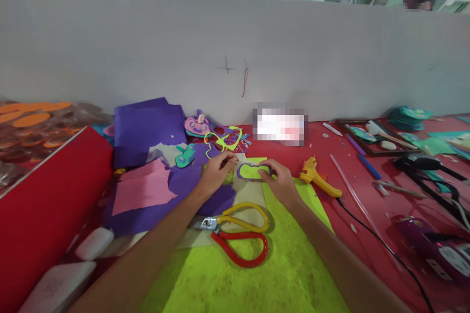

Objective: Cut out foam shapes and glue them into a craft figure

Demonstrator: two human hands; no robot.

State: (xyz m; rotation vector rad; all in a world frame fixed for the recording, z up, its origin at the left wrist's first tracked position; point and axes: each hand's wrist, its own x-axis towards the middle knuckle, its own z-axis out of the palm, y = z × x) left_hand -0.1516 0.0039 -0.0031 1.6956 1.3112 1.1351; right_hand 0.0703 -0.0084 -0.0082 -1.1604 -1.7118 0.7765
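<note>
My right hand (pixel 281 181) pinches the right end of a small rounded foam cutout (pixel 249 171), yellow-green with a purple border. To its left, the fingertips of my left hand (pixel 219 170) are pressed together; what they hold, if anything, is too small to make out. Both hands are over a pale sheet (pixel 251 193) lying on a yellow-green sheet (pixel 290 254). Scissors (pixel 240 235) with one yellow and one red handle rest nearer to me, their blades partly hidden by my left forearm. A yellow glue gun (pixel 318 179) lies right of my right hand.
Purple sheets (pixel 147 129), a pink sheet (pixel 141 190) and yellow-green scraps (pixel 225 142) lie at the left and back. A red panel (pixel 55 210) stands left. On the right are a tray (pixel 378 149), a clear stick (pixel 362 205) and a black cord (pixel 382 239). A grey partition (pixel 165 44) closes the back.
</note>
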